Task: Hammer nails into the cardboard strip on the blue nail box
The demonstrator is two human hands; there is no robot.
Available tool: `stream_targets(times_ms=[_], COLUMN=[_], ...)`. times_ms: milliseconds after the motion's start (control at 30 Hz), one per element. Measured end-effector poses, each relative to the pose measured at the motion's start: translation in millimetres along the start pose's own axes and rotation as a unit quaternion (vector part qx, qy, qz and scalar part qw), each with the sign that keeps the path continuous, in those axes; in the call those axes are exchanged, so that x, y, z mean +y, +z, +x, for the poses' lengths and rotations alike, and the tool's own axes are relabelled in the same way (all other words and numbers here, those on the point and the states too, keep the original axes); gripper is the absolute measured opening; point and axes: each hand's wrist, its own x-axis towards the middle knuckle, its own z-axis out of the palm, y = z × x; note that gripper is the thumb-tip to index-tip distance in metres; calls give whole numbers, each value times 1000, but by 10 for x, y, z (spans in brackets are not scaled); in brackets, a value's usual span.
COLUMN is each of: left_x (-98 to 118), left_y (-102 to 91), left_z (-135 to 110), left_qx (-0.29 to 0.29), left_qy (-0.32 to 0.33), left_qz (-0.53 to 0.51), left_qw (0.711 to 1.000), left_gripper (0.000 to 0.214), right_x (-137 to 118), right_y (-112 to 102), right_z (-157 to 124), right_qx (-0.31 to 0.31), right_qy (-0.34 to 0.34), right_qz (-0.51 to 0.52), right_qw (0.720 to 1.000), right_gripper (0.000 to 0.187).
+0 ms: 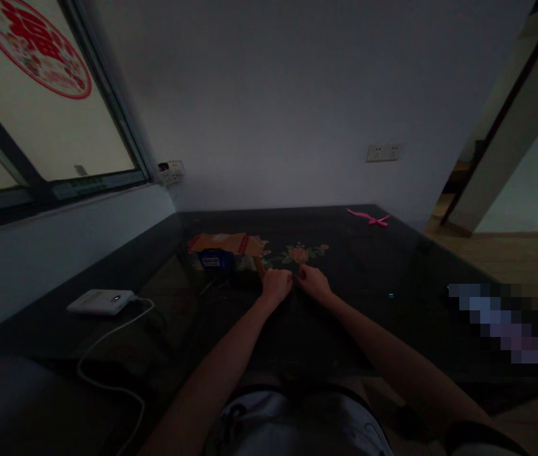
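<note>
Both my arms reach forward over a dark table (383,266). My left hand (275,284) and my right hand (313,282) rest close together near the table's middle, fingers curled in a pinch toward each other. What they grip is too small and dark to name. Just beyond them lies an orange flower (300,253) with pale leaves. To the left of it sits an opened cardboard box (225,244) with a blue item (216,258) in front.
A white power bank (101,301) with a white cable (107,354) lies on the left of the table. A pink ribbon (371,218) sits at the far right corner. Window at left, wall sockets (384,152) behind, doorway at right.
</note>
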Motion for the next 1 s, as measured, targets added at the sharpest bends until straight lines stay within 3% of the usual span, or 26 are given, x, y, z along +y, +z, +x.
stream_targets(times_ms=[233,1000], left_x=[0,-32], left_y=[22,89], left_z=[0,12], left_qx=[-36,-51], left_qy=[-33,0], left_qz=[-26,-22], left_qw=[998,998], left_gripper=[25,22], right_x=[-83,-193], right_y=[7,-71], right_z=[-50,-121], right_qx=[-26,-86], right_qy=[-12,-33], right_qz=[-47,-96], right_qw=[998,991], right_gripper=[16,26])
